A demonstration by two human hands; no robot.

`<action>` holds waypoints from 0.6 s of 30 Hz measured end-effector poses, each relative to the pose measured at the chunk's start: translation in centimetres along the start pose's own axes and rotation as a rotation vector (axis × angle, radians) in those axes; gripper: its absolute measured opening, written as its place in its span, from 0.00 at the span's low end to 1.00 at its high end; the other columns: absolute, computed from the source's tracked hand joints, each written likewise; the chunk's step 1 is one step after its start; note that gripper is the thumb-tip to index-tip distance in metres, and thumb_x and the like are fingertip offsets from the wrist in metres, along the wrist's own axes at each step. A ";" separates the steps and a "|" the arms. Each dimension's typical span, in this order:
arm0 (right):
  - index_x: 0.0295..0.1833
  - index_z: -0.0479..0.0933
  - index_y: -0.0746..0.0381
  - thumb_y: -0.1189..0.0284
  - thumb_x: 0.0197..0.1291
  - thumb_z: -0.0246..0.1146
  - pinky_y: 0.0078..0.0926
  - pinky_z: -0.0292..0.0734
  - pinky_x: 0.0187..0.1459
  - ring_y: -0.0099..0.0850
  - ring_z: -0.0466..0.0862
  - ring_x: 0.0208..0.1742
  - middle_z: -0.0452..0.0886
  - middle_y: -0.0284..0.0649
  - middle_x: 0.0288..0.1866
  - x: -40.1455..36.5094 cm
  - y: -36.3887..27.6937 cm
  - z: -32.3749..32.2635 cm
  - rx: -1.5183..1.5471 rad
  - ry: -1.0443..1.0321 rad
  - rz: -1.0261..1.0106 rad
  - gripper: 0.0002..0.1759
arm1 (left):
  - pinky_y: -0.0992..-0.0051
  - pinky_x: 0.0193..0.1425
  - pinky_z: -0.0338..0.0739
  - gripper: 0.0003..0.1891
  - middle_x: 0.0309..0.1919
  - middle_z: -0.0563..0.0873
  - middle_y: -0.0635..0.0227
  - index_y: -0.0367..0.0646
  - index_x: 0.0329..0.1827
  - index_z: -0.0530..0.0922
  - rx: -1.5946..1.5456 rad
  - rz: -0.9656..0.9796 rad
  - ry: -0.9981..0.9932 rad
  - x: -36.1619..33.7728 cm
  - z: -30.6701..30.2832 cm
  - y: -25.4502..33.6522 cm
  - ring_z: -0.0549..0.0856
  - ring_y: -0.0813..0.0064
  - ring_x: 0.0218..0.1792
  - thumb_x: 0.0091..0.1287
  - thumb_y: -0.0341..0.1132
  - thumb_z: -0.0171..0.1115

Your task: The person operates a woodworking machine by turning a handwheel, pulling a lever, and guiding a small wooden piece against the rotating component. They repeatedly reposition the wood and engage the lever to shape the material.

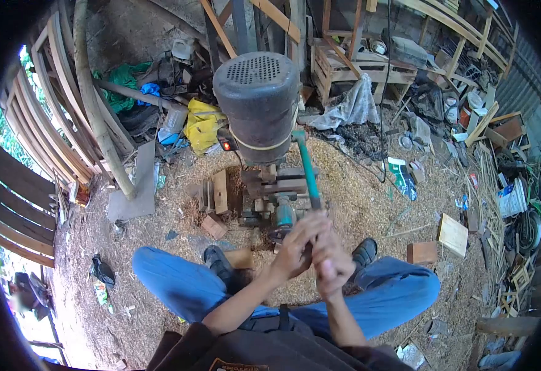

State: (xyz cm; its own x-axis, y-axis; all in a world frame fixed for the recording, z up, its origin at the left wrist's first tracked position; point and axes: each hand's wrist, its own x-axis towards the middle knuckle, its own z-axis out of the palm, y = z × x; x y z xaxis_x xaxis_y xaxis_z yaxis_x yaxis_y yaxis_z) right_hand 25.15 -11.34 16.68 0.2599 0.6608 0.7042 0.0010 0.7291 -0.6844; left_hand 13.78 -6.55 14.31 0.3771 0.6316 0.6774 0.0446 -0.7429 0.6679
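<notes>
A machine with a large dark upright motor (258,93) and a vented round top stands on the floor in front of me. From its right side a green lever (308,170) with a dark end reaches down toward me. My left hand (296,245) is closed about the lever's near end, its fingers bent over the top. Beside it my right hand (332,260) is closed too, against the same end. The fingers hide the tip of the lever. Below the motor sit a metal vise-like base (273,185) and a teal round part (284,213). A switch (226,146) glows red.
Sawdust (357,198) covers the floor. Wood blocks (213,226) lie left of the base, others (422,252) to the right. A black cable (382,123) hangs at the right. A leaning pole (94,93) and wooden frames (42,123) stand left; a wooden crate (338,68) stands behind.
</notes>
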 end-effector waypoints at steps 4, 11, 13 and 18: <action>0.19 0.73 0.68 0.71 0.65 0.59 0.42 0.74 0.53 0.36 0.79 0.31 0.75 0.39 0.20 -1.9 0.7 -0.9 -0.060 -0.025 0.051 0.20 | 0.53 0.75 0.70 0.27 0.64 0.82 0.57 0.40 0.65 0.77 -0.011 -0.052 0.005 -1.4 1.1 -0.6 0.75 0.51 0.72 0.59 0.20 0.66; 0.18 0.74 0.67 0.73 0.65 0.61 0.39 0.74 0.51 0.35 0.79 0.30 0.74 0.39 0.18 -0.7 -1.2 -0.5 -0.107 -0.066 0.115 0.20 | 0.53 0.75 0.71 0.17 0.58 0.87 0.55 0.39 0.58 0.81 0.035 0.009 0.043 -1.5 0.9 -1.7 0.80 0.50 0.68 0.64 0.24 0.64; 0.23 0.77 0.67 0.78 0.62 0.64 0.35 0.75 0.46 0.35 0.79 0.29 0.77 0.40 0.22 0.3 -2.4 -0.4 -0.225 -0.135 0.223 0.14 | 0.55 0.74 0.73 0.16 0.57 0.87 0.55 0.37 0.57 0.82 -0.017 0.012 0.030 -0.9 0.2 -1.3 0.81 0.49 0.67 0.66 0.24 0.61; 0.45 0.81 0.68 0.75 0.64 0.67 0.38 0.74 0.46 0.44 0.80 0.36 0.82 0.47 0.34 4.8 -4.4 0.7 -0.491 -0.326 0.443 0.08 | 0.56 0.68 0.78 0.13 0.56 0.88 0.51 0.33 0.53 0.84 -0.054 -0.031 0.004 -0.5 -0.9 -1.9 0.86 0.49 0.60 0.67 0.28 0.65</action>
State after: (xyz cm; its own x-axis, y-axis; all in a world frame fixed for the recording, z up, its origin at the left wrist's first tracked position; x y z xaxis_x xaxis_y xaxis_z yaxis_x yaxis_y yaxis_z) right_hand 25.72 -11.20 23.21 0.0366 0.9500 0.3100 0.4149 0.2678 -0.8696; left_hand 12.66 -5.27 12.99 0.3725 0.6548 0.6577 0.0062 -0.7104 0.7038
